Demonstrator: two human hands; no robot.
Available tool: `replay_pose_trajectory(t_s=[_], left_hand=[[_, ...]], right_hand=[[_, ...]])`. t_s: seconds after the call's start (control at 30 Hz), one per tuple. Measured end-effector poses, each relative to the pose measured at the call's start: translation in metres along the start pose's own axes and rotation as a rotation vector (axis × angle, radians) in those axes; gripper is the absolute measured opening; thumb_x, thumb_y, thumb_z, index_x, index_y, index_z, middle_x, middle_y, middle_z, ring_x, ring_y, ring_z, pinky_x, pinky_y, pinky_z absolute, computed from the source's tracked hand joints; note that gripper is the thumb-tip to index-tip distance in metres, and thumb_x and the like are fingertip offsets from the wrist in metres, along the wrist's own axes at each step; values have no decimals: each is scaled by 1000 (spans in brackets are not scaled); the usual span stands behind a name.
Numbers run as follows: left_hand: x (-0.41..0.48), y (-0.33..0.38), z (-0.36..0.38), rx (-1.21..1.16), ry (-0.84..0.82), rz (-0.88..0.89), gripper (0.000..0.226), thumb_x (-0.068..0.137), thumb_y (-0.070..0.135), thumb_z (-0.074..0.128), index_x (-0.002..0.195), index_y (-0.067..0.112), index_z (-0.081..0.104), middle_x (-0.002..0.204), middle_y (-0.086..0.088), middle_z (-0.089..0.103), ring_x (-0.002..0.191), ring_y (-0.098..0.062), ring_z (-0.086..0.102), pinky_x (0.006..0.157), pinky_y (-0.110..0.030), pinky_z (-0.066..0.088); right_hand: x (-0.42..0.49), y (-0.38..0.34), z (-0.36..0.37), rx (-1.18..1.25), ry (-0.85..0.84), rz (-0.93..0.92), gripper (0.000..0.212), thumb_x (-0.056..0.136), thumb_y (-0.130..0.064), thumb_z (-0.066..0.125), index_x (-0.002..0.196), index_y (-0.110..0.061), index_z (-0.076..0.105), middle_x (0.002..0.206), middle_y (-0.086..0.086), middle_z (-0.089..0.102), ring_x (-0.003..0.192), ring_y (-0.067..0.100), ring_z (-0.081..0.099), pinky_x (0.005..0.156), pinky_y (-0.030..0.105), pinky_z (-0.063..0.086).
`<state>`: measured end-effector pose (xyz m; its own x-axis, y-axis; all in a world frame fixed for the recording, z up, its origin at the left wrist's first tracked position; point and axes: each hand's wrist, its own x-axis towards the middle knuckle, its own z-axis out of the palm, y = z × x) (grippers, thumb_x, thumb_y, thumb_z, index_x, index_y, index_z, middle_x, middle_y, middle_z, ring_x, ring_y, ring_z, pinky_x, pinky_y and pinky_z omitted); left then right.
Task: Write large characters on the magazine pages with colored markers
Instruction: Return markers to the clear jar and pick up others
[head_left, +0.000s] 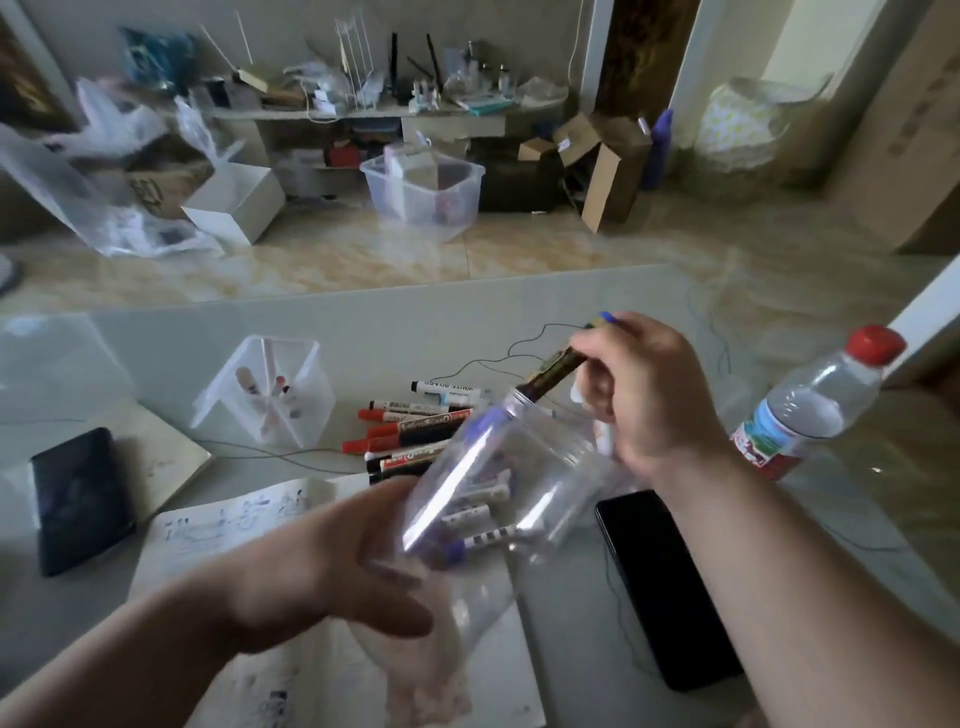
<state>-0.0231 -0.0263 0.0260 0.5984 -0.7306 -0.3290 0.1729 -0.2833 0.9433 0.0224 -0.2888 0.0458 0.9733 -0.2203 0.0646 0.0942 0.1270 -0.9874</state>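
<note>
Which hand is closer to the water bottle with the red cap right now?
Right. The right hand, pinching a marker at the mouth of the clear jar, is just left of the water bottle. The left hand holds the jar's base, farther left and nearer the camera.

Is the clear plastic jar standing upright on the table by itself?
No, the left hand holds the clear plastic jar tilted above the table, and the right hand holds a marker at its mouth.

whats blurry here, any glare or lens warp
Head view: the left hand and the clear plastic jar it holds are motion-blurred; white glare streaks the jar; the right hand pinching a dark brown marker looks sharper; wide-angle distortion tilts the white doorframe.
</note>
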Motion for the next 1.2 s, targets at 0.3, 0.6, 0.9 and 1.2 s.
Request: replay_pose_trajectory(t_s=[0.3, 0.6, 0.9, 1.2], left_hand=[[122, 18, -69, -234, 732, 55, 114, 52, 21, 93, 150, 15, 35, 142, 2, 54, 133, -18, 47, 113, -40, 35], [220, -2, -113, 168, 931, -24, 102, 59, 25, 98, 138, 15, 35, 147, -3, 45, 114, -12, 48, 101, -35, 49], [227, -21, -121, 312, 983, -217, 103, 53, 42, 98, 133, 17, 37, 126, -2, 52, 100, -25, 65, 79, -40, 60], [93, -7, -43, 640, 898, -58, 25, 88, 42, 72, 104, 25, 63, 96, 13, 65, 82, -2, 61, 70, -13, 47]], right_hand=[[31, 14, -31, -61, 568, -48, 27, 77, -39, 62, 62, -18, 55, 50, 2, 53, 42, 26, 47, 50, 34, 36], [39, 54, -12, -146, 369, -43, 17, 80, -30, 68, 76, -16, 60, 63, 2, 68, 50, 19, 62, 42, 27, 43], [42, 64, -6, -257, 300, -14, 31, 67, -57, 67, 79, -28, 66, 67, 1, 71, 56, 20, 68, 53, 40, 53], [20, 42, 4, -167, -160, 411, 18, 97, -23, 49, 88, -8, 54, 73, 26, 71, 65, 39, 66, 61, 39, 54]])
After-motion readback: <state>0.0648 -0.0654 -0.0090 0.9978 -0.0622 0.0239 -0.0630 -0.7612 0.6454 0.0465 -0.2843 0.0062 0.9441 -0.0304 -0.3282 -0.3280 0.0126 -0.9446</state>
